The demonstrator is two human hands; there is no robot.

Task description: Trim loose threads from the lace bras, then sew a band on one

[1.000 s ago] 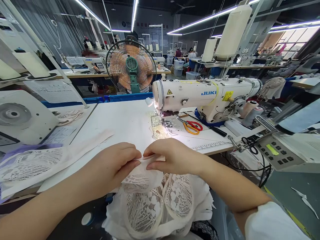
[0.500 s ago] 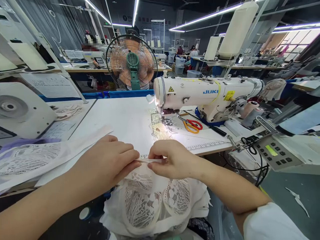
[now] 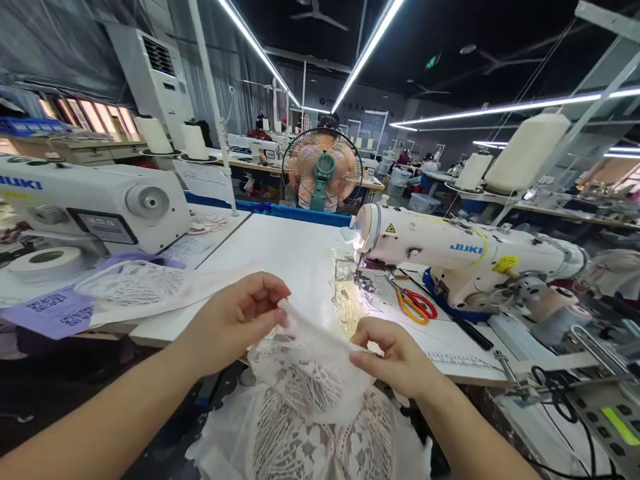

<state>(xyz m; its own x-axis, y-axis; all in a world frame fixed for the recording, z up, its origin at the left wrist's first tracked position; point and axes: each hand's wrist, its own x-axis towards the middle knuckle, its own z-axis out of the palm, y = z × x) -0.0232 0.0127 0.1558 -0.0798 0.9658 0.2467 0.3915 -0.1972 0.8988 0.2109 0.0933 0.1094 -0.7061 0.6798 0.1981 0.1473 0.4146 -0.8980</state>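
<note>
A white lace bra (image 3: 305,433) hangs over the front of the white table, its patterned cups toward me. My left hand (image 3: 245,317) pinches one end of the bra's upper fabric between thumb and fingers. On the other side, my right hand (image 3: 387,353) grips the same sheer edge, thumb against forefinger. Between the hands the fabric stretches on a slant, lower at the right. The needle area of a white sewing machine (image 3: 425,243) is lit just beyond my right hand, apart from the fabric.
Red and orange-handled scissors (image 3: 415,303) lie beside the machine. At the left, another lace piece (image 3: 140,283) rests near a purple printed sheet (image 3: 55,310) and a tape roll (image 3: 45,260). A large fan (image 3: 323,167) stands behind the table. A control box (image 3: 600,413) sits at lower right.
My hands have moved apart, spreading the fabric edge and raising it at the left. The view has swung left and up, showing more of the left machine.
</note>
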